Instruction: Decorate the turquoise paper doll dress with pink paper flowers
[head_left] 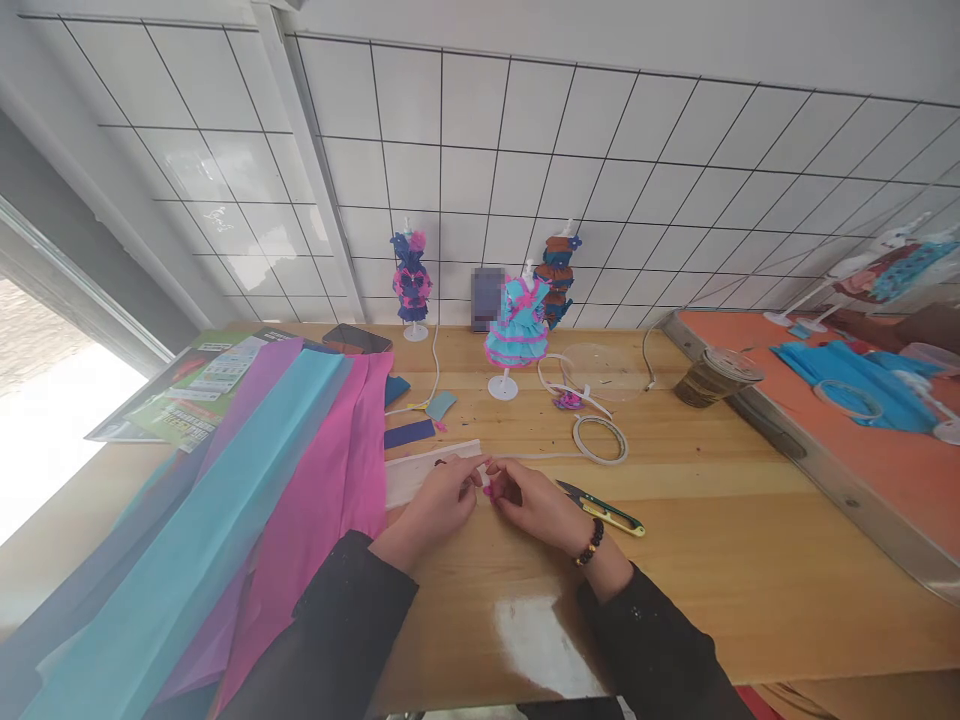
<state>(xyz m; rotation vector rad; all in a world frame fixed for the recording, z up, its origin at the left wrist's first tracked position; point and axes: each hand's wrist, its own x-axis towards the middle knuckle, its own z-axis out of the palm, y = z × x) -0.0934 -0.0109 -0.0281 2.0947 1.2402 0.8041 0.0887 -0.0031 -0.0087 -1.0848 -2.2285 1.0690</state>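
Note:
My left hand (448, 492) and my right hand (538, 505) meet fingertip to fingertip just above the wooden table. A small pink piece (488, 491) shows between them, pinched by the right fingers. Closed fingertips on the left hide whatever they hold. From a roll of narrow white tape (601, 440), a thin strip runs left to where the index fingers meet. Under and behind the left hand lies a flat white strip (409, 477). Thread snips (606, 510) with a yellow-green handle rest beside the right wrist.
Long purple, blue and pink sheets (315, 450) cover the left side. Behind stand small dress forms, one in a blue-and-pink ruffled dress (519, 325). A lidded cup (716, 378) stands right, beside an orange table (750, 345) where another person's arm (911, 328) shows.

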